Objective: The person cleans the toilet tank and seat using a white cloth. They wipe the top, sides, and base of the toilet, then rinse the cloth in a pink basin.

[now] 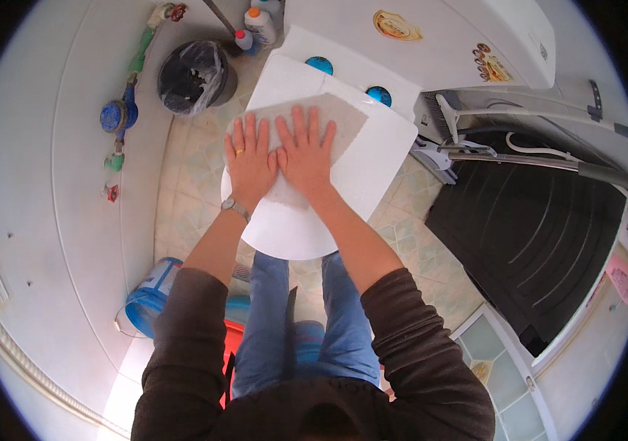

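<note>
My left hand (251, 164) and my right hand (307, 150) lie flat, side by side, with their fingers spread and thumbs almost touching. Under both palms is a thin greyish cloth (349, 118), spread out on the white toilet lid (380, 157). The lid is down, and the cloth's right part shows past my right fingers. Beneath my left hand the cloth's edge is hard to make out. Two blue round hinge caps (378, 96) sit behind the lid, below the white cistern (341, 33).
A lined black waste bin (169, 82) stands left of the toilet, near several bottles (260, 25). Valves and a blue water meter (111, 116) run along the left wall. Mop handles (518, 159) lean at right above a large black panel (529, 231). A blue bucket (145, 307) is at lower left.
</note>
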`<state>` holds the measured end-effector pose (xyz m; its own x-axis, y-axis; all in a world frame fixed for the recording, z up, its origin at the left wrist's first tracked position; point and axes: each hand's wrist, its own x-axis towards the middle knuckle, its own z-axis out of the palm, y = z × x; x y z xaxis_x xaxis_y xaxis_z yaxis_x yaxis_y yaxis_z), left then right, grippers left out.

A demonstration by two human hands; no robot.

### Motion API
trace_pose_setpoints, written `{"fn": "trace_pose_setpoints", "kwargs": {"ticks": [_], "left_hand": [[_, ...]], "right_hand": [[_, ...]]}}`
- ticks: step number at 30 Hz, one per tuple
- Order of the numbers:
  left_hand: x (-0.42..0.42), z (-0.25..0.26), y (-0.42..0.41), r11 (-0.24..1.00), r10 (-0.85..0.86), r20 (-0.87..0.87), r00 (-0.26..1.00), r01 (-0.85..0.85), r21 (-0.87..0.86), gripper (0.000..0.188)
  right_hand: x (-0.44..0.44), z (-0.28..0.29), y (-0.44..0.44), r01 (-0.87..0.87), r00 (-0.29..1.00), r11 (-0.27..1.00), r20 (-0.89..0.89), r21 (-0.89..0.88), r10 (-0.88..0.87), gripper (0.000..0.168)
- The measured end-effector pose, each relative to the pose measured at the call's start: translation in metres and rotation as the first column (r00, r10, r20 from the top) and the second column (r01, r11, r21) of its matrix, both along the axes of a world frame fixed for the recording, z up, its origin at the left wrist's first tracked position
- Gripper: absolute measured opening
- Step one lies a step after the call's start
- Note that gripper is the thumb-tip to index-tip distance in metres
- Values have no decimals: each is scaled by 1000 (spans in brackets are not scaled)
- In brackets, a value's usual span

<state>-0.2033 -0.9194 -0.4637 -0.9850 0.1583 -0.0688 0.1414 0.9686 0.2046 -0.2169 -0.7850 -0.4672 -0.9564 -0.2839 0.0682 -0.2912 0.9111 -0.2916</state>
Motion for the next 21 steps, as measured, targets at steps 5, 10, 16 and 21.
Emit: {"fn": "trace_pose_setpoints", "kwargs": {"ticks": [5, 10, 16, 21], "left_hand": [[88, -7, -4, 987, 156, 66, 986, -153, -55, 64], [188, -11, 29, 935, 354, 118, 928, -348, -70, 69], [250, -11, 108, 780, 580, 198, 790, -609, 147, 70], [263, -4, 168, 727, 576, 308, 757, -647, 230, 71]], "right_hand": [[65, -2, -5, -154, 985, 987, 71, -40, 156, 53], [137, -6, 18, -341, 931, 937, 112, -77, 348, 54], [182, -7, 72, -525, 840, 851, 177, 30, 513, 54], [194, -9, 132, -564, 820, 821, 174, 82, 546, 55]]}}
